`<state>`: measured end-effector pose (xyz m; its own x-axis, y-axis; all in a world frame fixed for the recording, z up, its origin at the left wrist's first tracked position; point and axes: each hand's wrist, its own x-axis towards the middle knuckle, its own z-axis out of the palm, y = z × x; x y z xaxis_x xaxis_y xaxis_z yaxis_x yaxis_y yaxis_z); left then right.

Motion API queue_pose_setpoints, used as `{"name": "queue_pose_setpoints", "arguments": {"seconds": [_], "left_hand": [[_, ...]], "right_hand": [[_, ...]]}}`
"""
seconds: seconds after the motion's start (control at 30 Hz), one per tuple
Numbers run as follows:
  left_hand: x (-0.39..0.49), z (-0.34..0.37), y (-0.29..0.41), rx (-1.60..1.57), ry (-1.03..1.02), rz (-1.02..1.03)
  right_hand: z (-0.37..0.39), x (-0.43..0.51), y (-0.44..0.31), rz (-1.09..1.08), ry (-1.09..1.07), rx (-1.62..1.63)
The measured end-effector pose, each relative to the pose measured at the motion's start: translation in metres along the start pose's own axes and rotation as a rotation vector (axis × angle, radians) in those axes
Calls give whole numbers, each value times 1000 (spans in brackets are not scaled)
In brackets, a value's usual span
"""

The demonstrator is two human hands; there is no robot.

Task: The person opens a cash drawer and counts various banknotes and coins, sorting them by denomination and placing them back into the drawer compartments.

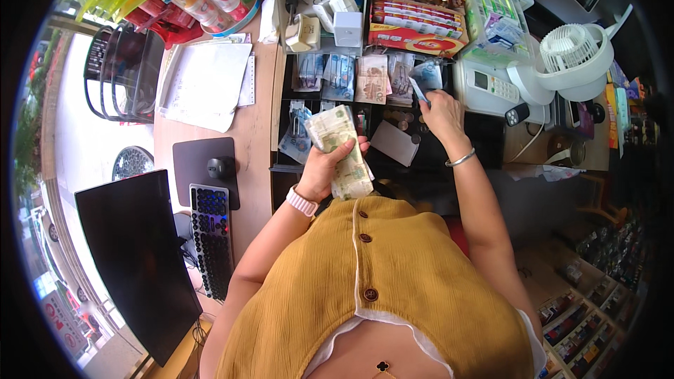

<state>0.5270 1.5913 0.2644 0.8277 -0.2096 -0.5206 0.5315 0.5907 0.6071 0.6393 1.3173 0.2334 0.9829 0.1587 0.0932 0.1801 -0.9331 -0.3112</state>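
My left hand (322, 168) is closed around a thick stack of greenish banknotes (342, 152), held over the near edge of an open cash drawer (284, 168). At the drawer's right back compartment, my right hand (445, 116) pinches a bluish banknote (418, 88) between thumb and fingers. Another blue note (429, 73) lies just behind it. Blue notes (338, 76) and brownish notes (372, 79) lie in the back compartments, some beneath metal clips. Coins (403, 125) and a white paper (395, 142) lie between my hands. More blue notes (295, 142) are at the left front.
Papers (202, 84), a mouse (220, 168), a keyboard (210, 242) and a monitor (134, 263) are on the left. Behind the drawer stand a clear bin (321, 45) and a red box of packets (416, 37). At right are a remote control (495, 86) and a white fan (574, 58).
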Motion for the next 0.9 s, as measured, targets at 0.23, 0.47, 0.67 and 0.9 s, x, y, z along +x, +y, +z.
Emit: {"name": "queue_pose_setpoints", "arguments": {"seconds": [0.23,0.47,0.67,0.9], "left_hand": [[13,13,-4,88,-6,37],[17,23,-14,170,-18,98],[15,21,-11,-5,-104,-61],[14,26,-18,30,-74,9]], "right_hand": [[-16,-9,-18,119,56,-92],[-28,-54,-78,40,-239,909],[-11,-59,-80,248,-118,1088],[-31,-66,-91,61,-132,1157]]}}
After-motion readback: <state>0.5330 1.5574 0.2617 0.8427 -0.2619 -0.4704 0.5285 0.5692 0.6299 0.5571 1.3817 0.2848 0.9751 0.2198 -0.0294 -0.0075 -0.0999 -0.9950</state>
